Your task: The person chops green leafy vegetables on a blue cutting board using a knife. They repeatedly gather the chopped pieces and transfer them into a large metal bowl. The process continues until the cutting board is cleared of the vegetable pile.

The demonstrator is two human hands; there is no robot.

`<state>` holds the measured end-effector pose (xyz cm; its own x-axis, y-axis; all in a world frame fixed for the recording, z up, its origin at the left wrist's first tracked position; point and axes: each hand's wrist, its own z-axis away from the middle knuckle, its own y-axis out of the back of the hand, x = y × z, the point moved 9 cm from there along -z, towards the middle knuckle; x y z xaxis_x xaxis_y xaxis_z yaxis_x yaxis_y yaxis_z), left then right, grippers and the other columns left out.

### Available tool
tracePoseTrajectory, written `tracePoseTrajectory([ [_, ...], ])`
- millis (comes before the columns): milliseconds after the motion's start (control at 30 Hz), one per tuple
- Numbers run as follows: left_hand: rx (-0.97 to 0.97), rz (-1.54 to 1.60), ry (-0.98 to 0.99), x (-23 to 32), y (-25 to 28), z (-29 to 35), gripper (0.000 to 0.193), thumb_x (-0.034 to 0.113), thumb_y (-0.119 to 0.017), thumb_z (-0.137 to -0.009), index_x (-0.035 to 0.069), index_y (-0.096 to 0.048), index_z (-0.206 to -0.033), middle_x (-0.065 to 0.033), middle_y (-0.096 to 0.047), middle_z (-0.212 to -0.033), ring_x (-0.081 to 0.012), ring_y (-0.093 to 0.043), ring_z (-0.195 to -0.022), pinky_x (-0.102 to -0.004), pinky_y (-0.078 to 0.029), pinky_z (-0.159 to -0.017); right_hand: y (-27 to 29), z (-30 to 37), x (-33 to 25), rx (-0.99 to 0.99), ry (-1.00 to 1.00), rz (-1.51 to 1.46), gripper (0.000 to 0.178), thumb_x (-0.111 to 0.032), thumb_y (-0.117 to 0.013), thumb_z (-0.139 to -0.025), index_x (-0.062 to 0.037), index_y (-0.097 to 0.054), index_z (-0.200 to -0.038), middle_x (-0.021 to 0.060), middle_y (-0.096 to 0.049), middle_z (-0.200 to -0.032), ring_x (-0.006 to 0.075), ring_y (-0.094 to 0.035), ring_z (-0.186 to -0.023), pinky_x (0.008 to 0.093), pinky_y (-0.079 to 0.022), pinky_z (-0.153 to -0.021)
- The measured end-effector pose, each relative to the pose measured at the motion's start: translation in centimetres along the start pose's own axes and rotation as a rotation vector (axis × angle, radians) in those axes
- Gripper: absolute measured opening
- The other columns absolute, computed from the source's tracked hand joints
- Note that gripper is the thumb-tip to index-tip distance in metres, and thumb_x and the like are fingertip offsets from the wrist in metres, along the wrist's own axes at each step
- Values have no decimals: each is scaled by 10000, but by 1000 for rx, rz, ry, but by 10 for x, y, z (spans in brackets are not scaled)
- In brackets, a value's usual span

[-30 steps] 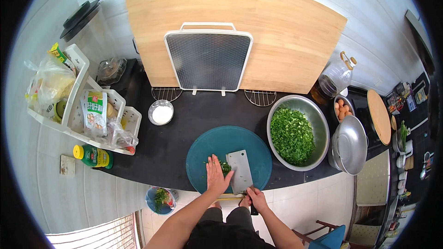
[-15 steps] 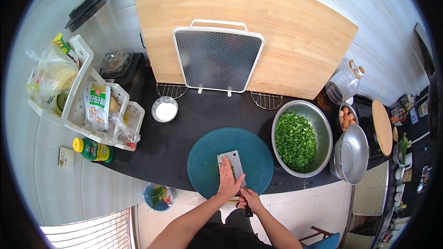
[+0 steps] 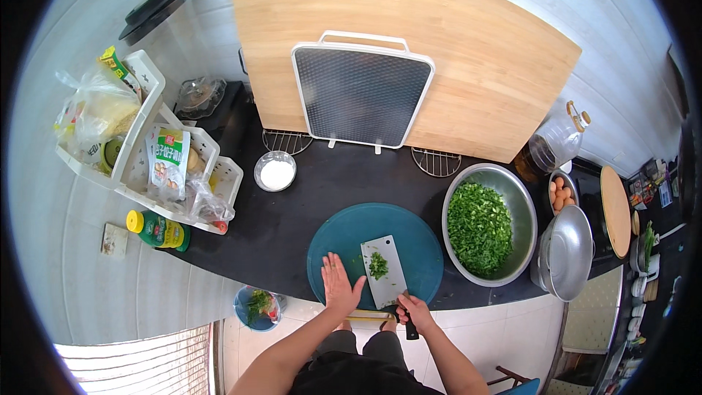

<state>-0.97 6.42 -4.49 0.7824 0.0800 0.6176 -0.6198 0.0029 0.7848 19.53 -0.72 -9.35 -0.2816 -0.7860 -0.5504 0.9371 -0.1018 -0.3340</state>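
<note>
My right hand (image 3: 415,312) grips the black handle of a cleaver (image 3: 390,278), its broad grey blade lying flat over the cutting board. A small heap of chopped greens (image 3: 378,265) rests on the blade. To the left of the blade, my left hand (image 3: 339,283) is spread with the fingers apart and holds nothing. Beneath both is a round teal cutting board (image 3: 336,230) at the counter's front edge. Right of the board stands a large steel bowl (image 3: 523,212), and chopped greens (image 3: 479,230) fill much of it.
A glass bowl of white powder (image 3: 276,172) sits behind the board. White tiered baskets (image 3: 135,179) with packages and a green bottle (image 3: 164,232) are at left. Colanders (image 3: 569,249), eggs (image 3: 561,194) and an oil jug (image 3: 552,143) stand at right. A small bin (image 3: 256,311) is below.
My left hand has come off the blade and moved left, uncovering the chopped greens on it. My right hand still holds the cleaver. The whole view has shifted slightly.
</note>
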Motion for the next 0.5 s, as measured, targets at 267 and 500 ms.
tracePoseTrajectory([
  [267, -81, 26, -161, 30, -2, 17, 898, 446, -520, -886, -114, -56, -1413, -303, -100, -1479, -442, -73, -1387, -506, -78, -1122, 11, -1, -4, 12, 12, 113, 232, -284, -586, -919, -82, -507, -834, 7, -465, -602, 89, -404, -459, 246, -354, -433],
  [500, -30, -10, 59, 10, -15, 30, 971, 489, -536, -864, -159, -33, -1385, -363, -75, -1452, -479, -31, -1377, -534, -62, -1112, 15, -2, -10, -20, -5, 181, 257, -283, -603, -909, -80, -508, -784, 3, -474, -605, 87, -412, -451, 235, -357, -423],
])
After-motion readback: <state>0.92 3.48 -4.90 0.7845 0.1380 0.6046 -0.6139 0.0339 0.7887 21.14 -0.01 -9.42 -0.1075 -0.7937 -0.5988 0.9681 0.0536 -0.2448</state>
